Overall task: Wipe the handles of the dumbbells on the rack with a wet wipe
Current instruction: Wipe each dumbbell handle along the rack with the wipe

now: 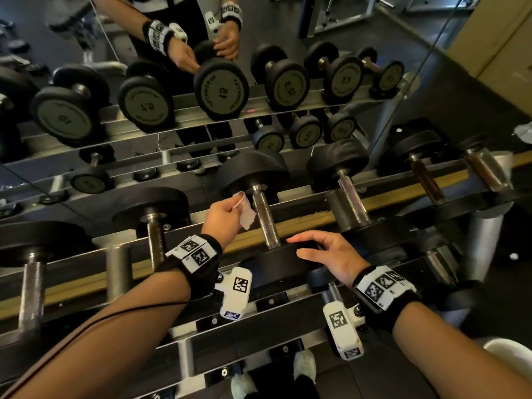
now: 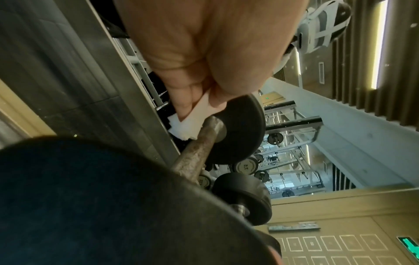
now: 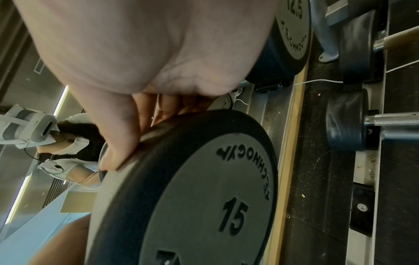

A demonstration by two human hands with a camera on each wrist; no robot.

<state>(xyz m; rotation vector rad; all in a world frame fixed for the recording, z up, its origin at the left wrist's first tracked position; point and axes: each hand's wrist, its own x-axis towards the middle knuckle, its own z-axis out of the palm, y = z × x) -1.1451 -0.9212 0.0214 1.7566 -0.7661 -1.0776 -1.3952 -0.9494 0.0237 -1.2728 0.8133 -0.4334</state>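
Observation:
A black dumbbell marked 15 lies across the rack in the middle of the head view, its worn metal handle (image 1: 266, 220) running away from me. My left hand (image 1: 224, 218) pinches a white wet wipe (image 1: 247, 211) just left of the handle's far end; in the left wrist view the wet wipe (image 2: 188, 125) touches the handle (image 2: 197, 152) beside the far head. My right hand (image 1: 325, 254) rests with spread fingers on the top of the near head (image 1: 276, 263); the right wrist view shows its fingers (image 3: 118, 143) lying over the rim of the head (image 3: 204, 197).
More dumbbells lie on the rack to both sides, such as one on the left (image 1: 154, 226) and one on the right (image 1: 351, 197). A mirror (image 1: 201, 82) behind the rack reflects the dumbbells and my arms. My shoes (image 1: 305, 367) stand below the rack.

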